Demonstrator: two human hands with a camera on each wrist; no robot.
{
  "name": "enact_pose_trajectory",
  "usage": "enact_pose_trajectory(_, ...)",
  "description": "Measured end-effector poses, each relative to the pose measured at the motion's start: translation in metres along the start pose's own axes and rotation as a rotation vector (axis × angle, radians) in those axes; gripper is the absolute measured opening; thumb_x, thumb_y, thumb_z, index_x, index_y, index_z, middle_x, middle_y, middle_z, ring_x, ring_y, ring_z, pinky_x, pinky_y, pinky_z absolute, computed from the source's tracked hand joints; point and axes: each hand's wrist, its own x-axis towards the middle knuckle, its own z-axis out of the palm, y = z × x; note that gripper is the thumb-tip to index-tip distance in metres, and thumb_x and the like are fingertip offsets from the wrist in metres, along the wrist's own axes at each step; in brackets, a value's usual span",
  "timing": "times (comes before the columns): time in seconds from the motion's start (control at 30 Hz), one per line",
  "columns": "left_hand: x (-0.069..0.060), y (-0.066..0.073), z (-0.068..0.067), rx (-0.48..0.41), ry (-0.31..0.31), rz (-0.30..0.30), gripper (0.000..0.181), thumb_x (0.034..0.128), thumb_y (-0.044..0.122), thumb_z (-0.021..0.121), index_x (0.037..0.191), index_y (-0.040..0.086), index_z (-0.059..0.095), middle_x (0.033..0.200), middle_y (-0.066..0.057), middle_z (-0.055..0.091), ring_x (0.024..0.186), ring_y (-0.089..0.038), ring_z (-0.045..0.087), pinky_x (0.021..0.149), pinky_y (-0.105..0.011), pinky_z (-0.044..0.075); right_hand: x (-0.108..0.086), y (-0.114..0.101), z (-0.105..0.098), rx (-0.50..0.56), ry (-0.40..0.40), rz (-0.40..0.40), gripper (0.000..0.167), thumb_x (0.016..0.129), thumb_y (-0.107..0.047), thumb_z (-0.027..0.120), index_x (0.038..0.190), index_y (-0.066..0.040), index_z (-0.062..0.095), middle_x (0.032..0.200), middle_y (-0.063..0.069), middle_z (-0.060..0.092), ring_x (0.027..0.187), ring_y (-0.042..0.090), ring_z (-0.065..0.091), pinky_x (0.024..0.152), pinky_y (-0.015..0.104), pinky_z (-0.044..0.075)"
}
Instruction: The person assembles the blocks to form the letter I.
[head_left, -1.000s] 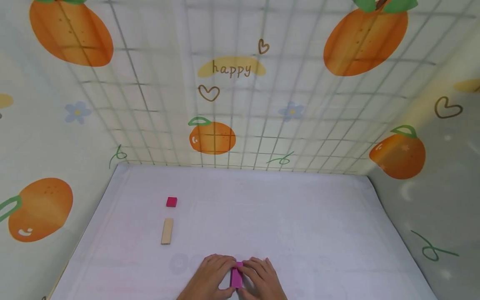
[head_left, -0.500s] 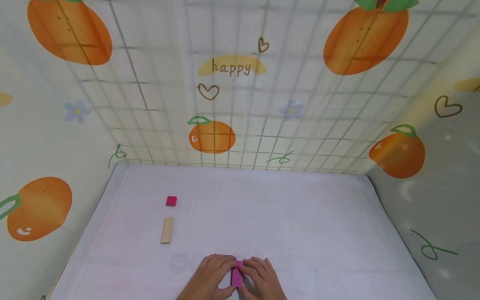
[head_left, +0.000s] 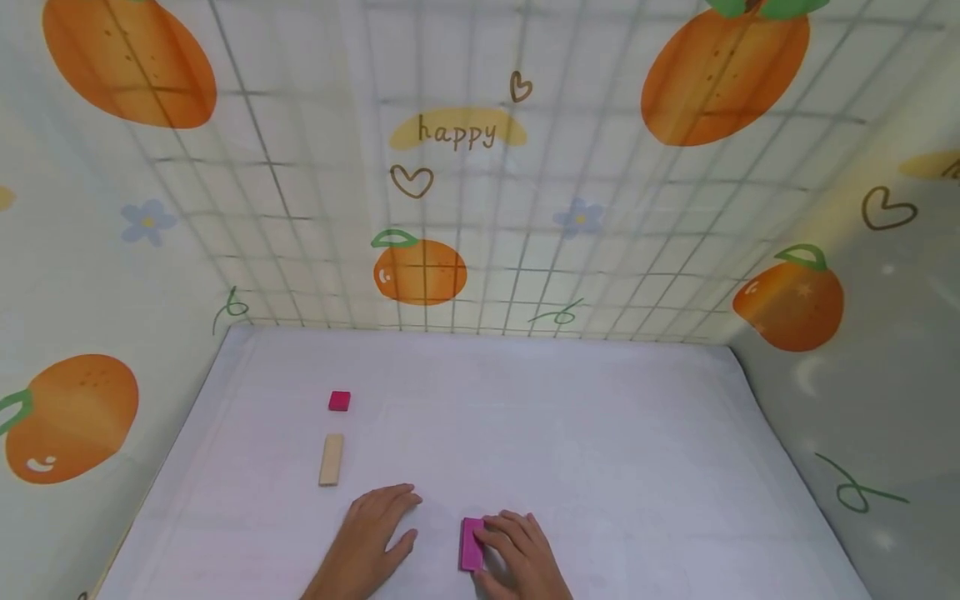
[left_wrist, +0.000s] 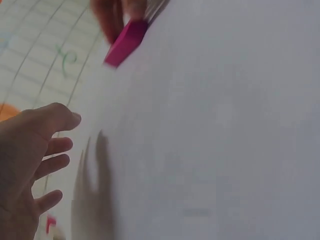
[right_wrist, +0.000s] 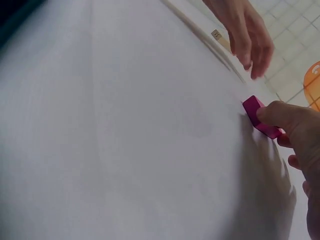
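Observation:
A magenta block point(head_left: 470, 545) lies near the front of the white surface in the head view. My right hand point(head_left: 525, 557) is at its right side, and in the right wrist view the thumb and fingers pinch the block point(right_wrist: 253, 111). To the left of the block, my left hand point(head_left: 367, 537) is off it, fingers spread and nothing held. The left wrist view shows the left hand point(left_wrist: 25, 160) apart from the magenta block point(left_wrist: 125, 44).
A plain wooden block point(head_left: 331, 460) lies beyond the left hand, with a small red block point(head_left: 340, 401) farther back. Printed cloth walls point(head_left: 480, 200) stand behind and at both sides of the white surface point(head_left: 600, 433).
My left hand has let go of the magenta block and moved away to the left, its fingers now apart. The right hand has stayed at the block. The head view has shifted slightly.

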Motion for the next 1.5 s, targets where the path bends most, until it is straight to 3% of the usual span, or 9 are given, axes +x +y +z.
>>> enact_pose_trajectory(0.13, -0.004, -0.016, -0.012, 0.027, 0.087, -0.085, 0.042, 0.0874, 0.026, 0.076, 0.126, 0.018, 0.062, 0.139, -0.001, 0.057, 0.128, -0.022, 0.05, 0.106, -0.055, 0.038, 0.001, 0.0, -0.001, -0.003, 0.02, -0.017, 0.051, 0.071, -0.033, 0.086, 0.118, -0.022, 0.069, 0.123, -0.003, 0.065, 0.117, 0.021, 0.056, 0.086, 0.067, 0.047)
enact_pose_trajectory(0.33, -0.013, -0.043, -0.02, 0.113, 0.191, -0.185, 0.06, 0.0836, 0.023, 0.078, 0.139, 0.014, 0.056, 0.155, -0.01, 0.04, 0.14, -0.033, 0.038, 0.108, -0.063, 0.032, 0.001, -0.001, -0.003, 0.013, 0.025, -0.022, 0.051, 0.071, -0.031, 0.086, 0.118, -0.021, 0.069, 0.122, -0.002, 0.065, 0.116, 0.023, 0.056, 0.085, 0.068, 0.047)
enact_pose_trajectory(0.47, -0.019, -0.059, -0.022, 0.132, 0.198, -0.246, 0.07, 0.0844, 0.024, 0.077, 0.147, 0.012, 0.047, 0.158, -0.015, 0.033, 0.143, -0.038, 0.031, 0.109, -0.065, 0.026, 0.001, 0.0, -0.002, 0.022, 0.034, -0.033, 0.051, 0.071, -0.032, 0.086, 0.117, -0.02, 0.069, 0.123, -0.001, 0.065, 0.116, 0.025, 0.056, 0.084, 0.068, 0.047)
enact_pose_trajectory(0.67, -0.026, -0.075, -0.022, 0.101, 0.144, -0.302, 0.07, 0.0897, 0.027, 0.071, 0.151, 0.01, 0.042, 0.157, -0.016, 0.034, 0.143, -0.038, 0.03, 0.109, -0.067, 0.02, 0.001, 0.0, -0.002, 0.006, 0.039, -0.047, 0.05, 0.072, -0.034, 0.086, 0.117, -0.021, 0.069, 0.124, -0.002, 0.064, 0.116, 0.022, 0.056, 0.084, 0.066, 0.048)
enact_pose_trajectory(0.93, -0.023, -0.083, -0.028, 0.075, 0.1, -0.329, 0.066, 0.0915, 0.027, 0.071, 0.149, 0.01, 0.044, 0.158, -0.015, 0.034, 0.144, -0.038, 0.03, 0.11, -0.067, 0.021, 0.001, -0.004, -0.005, 0.025, -0.004, 0.008, 0.048, 0.074, -0.033, 0.085, 0.118, -0.02, 0.07, 0.124, -0.001, 0.065, 0.117, 0.024, 0.056, 0.088, 0.068, 0.046)
enact_pose_trajectory(1.17, -0.014, -0.088, -0.043, 0.039, 0.114, -0.271, 0.054, 0.0913, 0.018, 0.07, 0.141, 0.007, 0.053, 0.155, -0.014, 0.04, 0.144, -0.036, 0.032, 0.11, -0.063, 0.029, 0.001, -0.008, -0.006, 0.034, -0.023, 0.042, 0.048, 0.075, -0.032, 0.084, 0.119, -0.02, 0.07, 0.124, 0.0, 0.065, 0.118, 0.026, 0.056, 0.091, 0.069, 0.044)
enact_pose_trajectory(1.37, -0.006, -0.094, -0.053, -0.064, 0.059, -0.249, 0.066, 0.0902, 0.012, 0.071, 0.149, 0.007, 0.041, 0.146, -0.011, 0.052, 0.145, -0.033, 0.031, 0.114, -0.057, 0.026, 0.001, -0.007, -0.006, 0.031, -0.006, 0.023, 0.049, 0.074, -0.031, 0.085, 0.118, -0.019, 0.07, 0.123, 0.0, 0.065, 0.117, 0.026, 0.056, 0.089, 0.068, 0.045)
enact_pose_trajectory(1.5, -0.001, -0.099, -0.06, -0.082, 0.037, -0.232, 0.055, 0.0888, 0.011, 0.071, 0.14, 0.007, 0.05, 0.149, -0.012, 0.048, 0.145, -0.034, 0.03, 0.115, -0.058, 0.024, 0.001, -0.007, -0.006, 0.044, 0.009, 0.013, 0.05, 0.071, -0.029, 0.086, 0.117, -0.017, 0.071, 0.122, 0.001, 0.066, 0.117, 0.026, 0.057, 0.088, 0.069, 0.046)
